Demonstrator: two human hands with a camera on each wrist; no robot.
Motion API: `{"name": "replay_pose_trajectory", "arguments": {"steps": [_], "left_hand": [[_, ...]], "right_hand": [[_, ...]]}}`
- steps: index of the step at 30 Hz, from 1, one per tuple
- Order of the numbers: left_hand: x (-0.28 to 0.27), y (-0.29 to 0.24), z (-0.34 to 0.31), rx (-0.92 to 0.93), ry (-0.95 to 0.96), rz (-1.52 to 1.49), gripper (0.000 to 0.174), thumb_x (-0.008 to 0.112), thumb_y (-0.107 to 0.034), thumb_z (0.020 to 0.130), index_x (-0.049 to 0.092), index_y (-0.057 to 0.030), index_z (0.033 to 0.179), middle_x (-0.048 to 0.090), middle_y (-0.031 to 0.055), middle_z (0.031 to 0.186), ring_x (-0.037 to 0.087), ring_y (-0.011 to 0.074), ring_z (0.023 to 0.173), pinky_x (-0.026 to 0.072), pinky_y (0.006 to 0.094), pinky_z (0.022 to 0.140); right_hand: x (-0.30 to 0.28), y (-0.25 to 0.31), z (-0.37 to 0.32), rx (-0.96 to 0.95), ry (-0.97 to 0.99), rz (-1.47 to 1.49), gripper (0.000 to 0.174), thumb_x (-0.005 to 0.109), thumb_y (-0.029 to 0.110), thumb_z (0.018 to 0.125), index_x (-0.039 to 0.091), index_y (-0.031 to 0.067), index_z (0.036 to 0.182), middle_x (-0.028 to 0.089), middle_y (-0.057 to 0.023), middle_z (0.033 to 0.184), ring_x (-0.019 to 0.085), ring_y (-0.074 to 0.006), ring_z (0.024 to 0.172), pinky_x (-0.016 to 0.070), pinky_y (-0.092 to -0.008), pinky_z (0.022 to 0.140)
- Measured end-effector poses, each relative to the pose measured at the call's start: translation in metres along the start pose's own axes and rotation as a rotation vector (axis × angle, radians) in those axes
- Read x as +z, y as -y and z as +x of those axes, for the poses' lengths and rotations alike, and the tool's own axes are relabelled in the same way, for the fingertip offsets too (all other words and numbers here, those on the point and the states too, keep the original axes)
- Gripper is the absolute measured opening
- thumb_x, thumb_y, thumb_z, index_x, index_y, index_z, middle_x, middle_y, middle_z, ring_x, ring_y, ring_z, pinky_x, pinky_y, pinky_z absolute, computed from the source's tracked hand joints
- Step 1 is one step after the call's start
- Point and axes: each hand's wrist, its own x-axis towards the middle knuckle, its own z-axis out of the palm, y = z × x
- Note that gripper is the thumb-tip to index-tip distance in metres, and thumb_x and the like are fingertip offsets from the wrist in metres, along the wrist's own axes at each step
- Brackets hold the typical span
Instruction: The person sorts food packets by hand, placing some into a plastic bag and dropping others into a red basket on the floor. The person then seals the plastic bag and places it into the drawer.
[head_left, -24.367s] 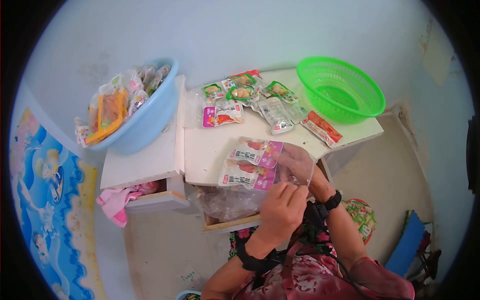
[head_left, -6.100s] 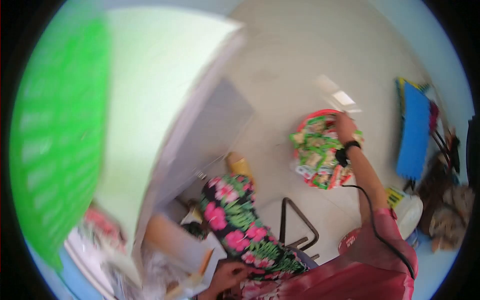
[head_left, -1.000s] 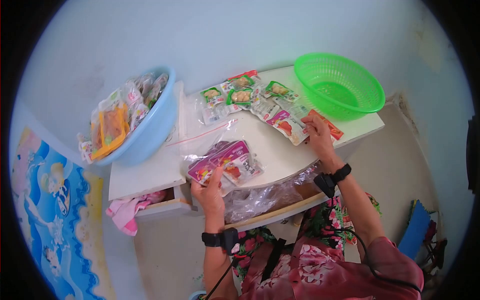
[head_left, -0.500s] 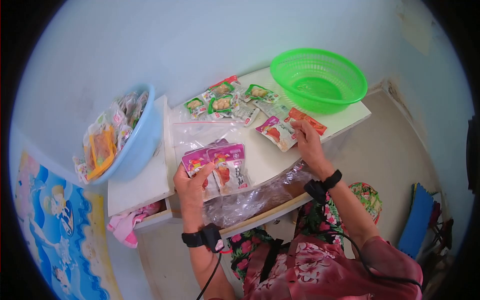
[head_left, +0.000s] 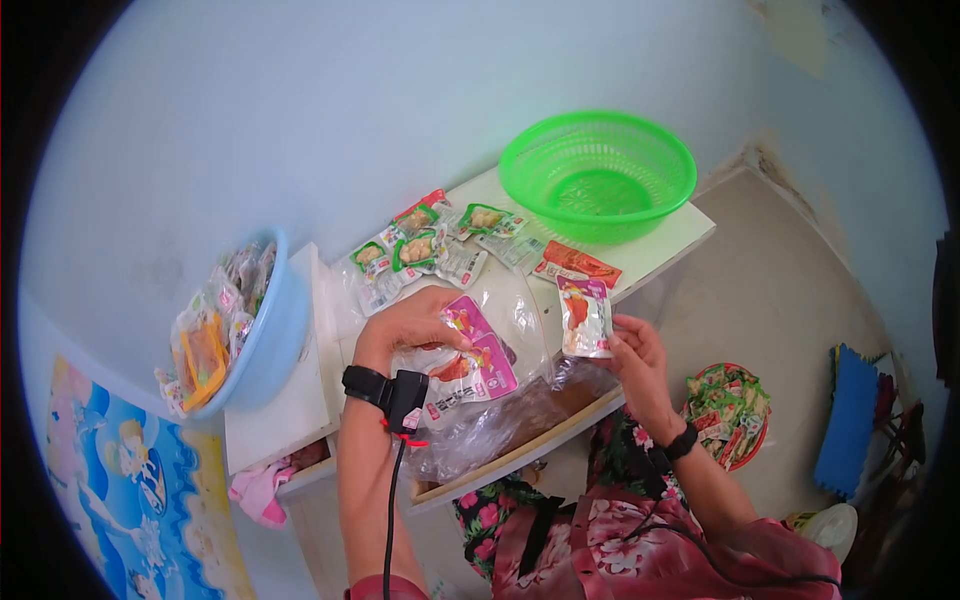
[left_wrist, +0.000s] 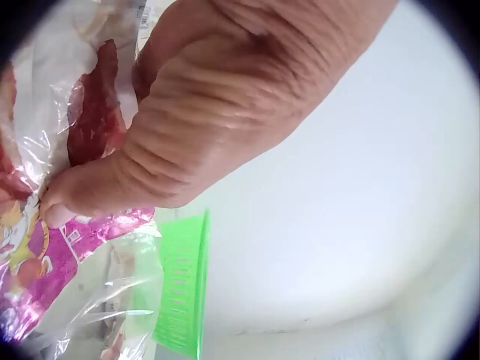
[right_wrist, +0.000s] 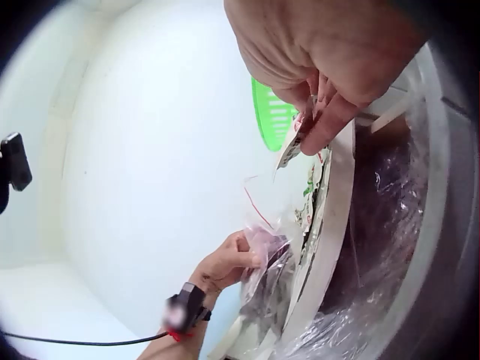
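In the head view, the left hand (head_left: 412,318) is gripping overlapping purple-and-white packets (head_left: 480,372) with a clear bag (head_left: 532,330) around them, above the desk (head_left: 685,238), while the right hand (head_left: 643,368) is pinching a single packet (head_left: 585,318) near its lower corner. Loose packets (head_left: 418,250) are lying on the desktop behind, a red packet (head_left: 582,264) among those nearest a green basket (head_left: 600,213). An open drawer (head_left: 530,468) holding crumpled plastic (head_left: 470,440) is sitting below the hands; the single packet could be dropping in there, or to the floor, should that corner pinch be loosening

In the left wrist view, the thumb is pressing on the glossy wrapping; with smooth packets overlapping, an easing thumb could be letting one slide out of line. The far fingers are hidden, their hold impossible to tell

In the right wrist view, the fingertips are clasping the single packet nearly edge-on, and beyond, the left hand is holding the bag, whose loose film could be snagging a packet corner
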Motion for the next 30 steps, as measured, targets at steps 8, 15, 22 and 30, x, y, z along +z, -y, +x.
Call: {"name": "replay_pose_trajectory", "arguments": {"steps": [8, 15, 22, 30], "left_hand": [[0.027, 0.019, 0.026, 0.095, -0.243, 0.252, 0.050, 0.081, -0.017, 0.077, 0.064, -0.0042, 0.122, 0.069, 0.0104, 0.116, 0.063, 0.0203, 0.110, 0.0487, 0.0354, 0.097], [0.113, -0.064, -0.045, 0.070, -0.824, -0.181, 0.052, 0.074, -0.013, 0.088, 0.056, 0.0017, 0.135, 0.066, 0.0145, 0.124, 0.066, 0.0202, 0.107, 0.0522, 0.0346, 0.092], [0.220, -0.084, -0.033, 0.246, -0.923, -0.797, 0.052, 0.079, -0.012, 0.088, 0.056, 0.0074, 0.130, 0.070, 0.0102, 0.107, 0.066, 0.0130, 0.099, 0.0538, 0.0288, 0.086], [0.229, -0.062, -0.041, 0.196, -0.885, -1.032, 0.033, 0.077, -0.005, 0.087, 0.065, 0.0030, 0.117, 0.069, 0.0050, 0.104, 0.064, 0.0084, 0.088, 0.0520, 0.0238, 0.079]], "right_hand": [[-0.010, 0.022, -0.030, 0.013, 0.016, 0.061, 0.051, 0.062, -0.002, 0.093, 0.041, 0.0022, 0.140, 0.060, -0.0069, 0.104, 0.064, -0.0148, 0.097, 0.0593, -0.0354, 0.088], [0.002, 0.022, -0.045, -0.133, 0.079, -0.003, 0.054, 0.063, -0.007, 0.092, 0.042, 0.0022, 0.141, 0.060, -0.0077, 0.109, 0.063, -0.0139, 0.100, 0.0542, -0.0285, 0.088], [0.033, 0.007, -0.065, -0.144, 0.231, -0.021, 0.054, 0.063, -0.008, 0.092, 0.043, 0.0037, 0.141, 0.065, -0.0094, 0.113, 0.064, -0.0157, 0.108, 0.0527, -0.0300, 0.094], [0.027, 0.029, -0.051, -0.081, 0.209, -0.149, 0.055, 0.074, 0.008, 0.089, 0.050, 0.0030, 0.138, 0.068, -0.0062, 0.109, 0.067, -0.0144, 0.100, 0.0526, -0.0305, 0.090]]}}
